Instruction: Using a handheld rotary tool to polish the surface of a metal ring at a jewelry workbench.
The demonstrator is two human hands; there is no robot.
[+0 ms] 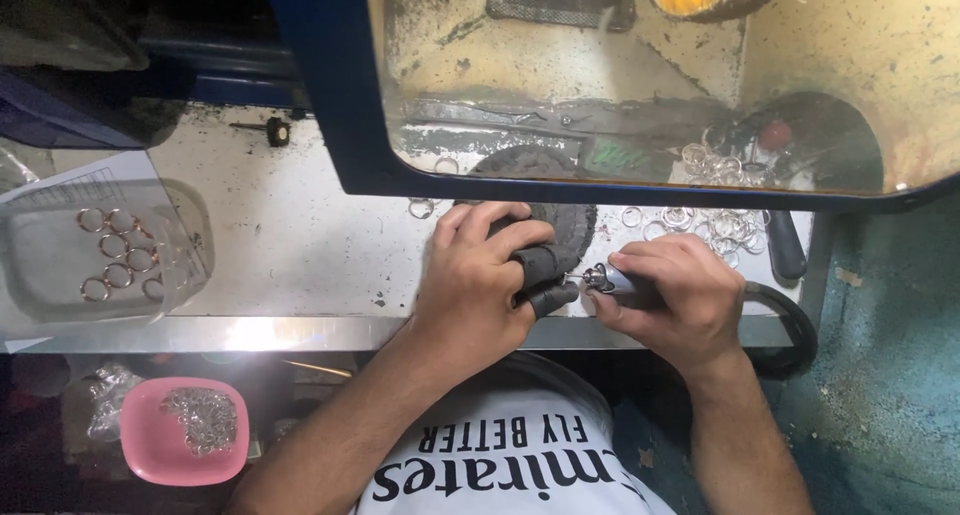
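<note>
At near table point(300, 255) edge, left hand point(480, 285), fingertips in dark covers, pinches a small piece, hidden. Right hand point(670, 300) grips rotary tool point(610, 280), bit touching the piece. Grinding step likely underway; steady bit contact needed. Loose rings point(720, 225) lie far right.

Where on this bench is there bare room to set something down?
The widest free patch of the bench top lies between the clear plastic tray of copper-coloured rings and the left hand. It is crowded to the right: loose silver rings sit behind the right hand, which holds a rotary tool, beside a dark handle.
</note>
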